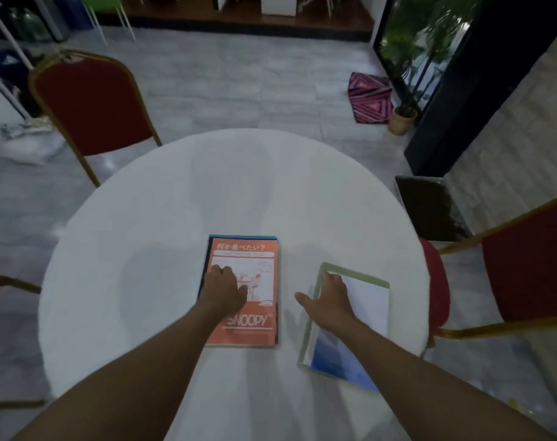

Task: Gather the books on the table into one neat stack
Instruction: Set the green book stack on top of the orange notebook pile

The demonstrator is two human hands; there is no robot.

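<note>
Fingers: left hand (223, 289) lies flat with bent fingers on the orange book (243, 291), pressing, not gripping. Right hand (329, 299) is spread wide on the green-edged book (350, 323), thumb out past its left edge, holding nothing.
Feel: both books look thin, light and bendy, with smooth covers that may slide. Best held by a long edge.
Look: orange book tops a small pile with blue edges peeking out.
Place: pile near the middle of the white table (162, 218); green-edged book at 3 o'clock from it, just beside, tilted.

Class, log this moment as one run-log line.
left hand: on orange book | right hand: on green-edged book | stack: unfinished
</note>
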